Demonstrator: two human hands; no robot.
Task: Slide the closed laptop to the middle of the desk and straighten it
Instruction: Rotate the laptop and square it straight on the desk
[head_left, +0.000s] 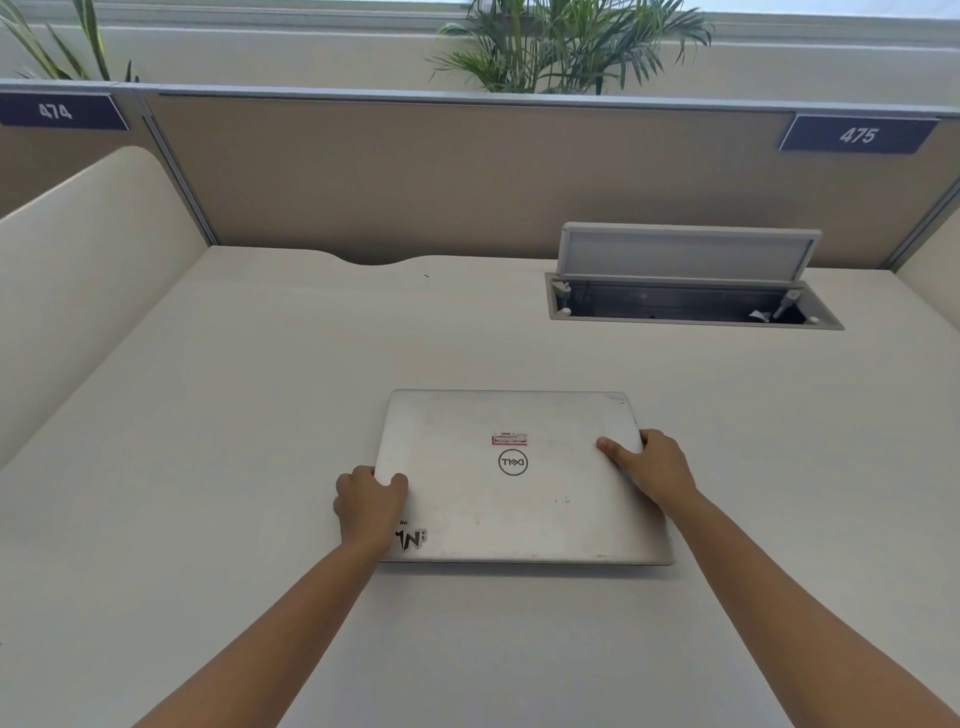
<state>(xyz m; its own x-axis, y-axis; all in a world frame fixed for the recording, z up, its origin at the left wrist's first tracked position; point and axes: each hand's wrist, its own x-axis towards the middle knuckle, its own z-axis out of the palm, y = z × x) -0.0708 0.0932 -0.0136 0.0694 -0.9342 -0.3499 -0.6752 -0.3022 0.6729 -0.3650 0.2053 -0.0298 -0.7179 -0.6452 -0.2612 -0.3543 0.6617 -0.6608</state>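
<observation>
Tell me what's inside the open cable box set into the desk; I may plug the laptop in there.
Inside the cable box, under its raised lid, a dark channel shows, with small white fittings at both ends. Any sockets are too dim to make out, and the front wall hides the near part.

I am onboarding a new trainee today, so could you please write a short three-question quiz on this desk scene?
1. True or false: the Dell laptop is open.
2. Which hand covers part of the black sticker? A left hand B right hand
3. What state is the lid of the cable box in the desk?

Key: 1 false, it lies closed. 2 A. 3 Raised, box open.
</observation>
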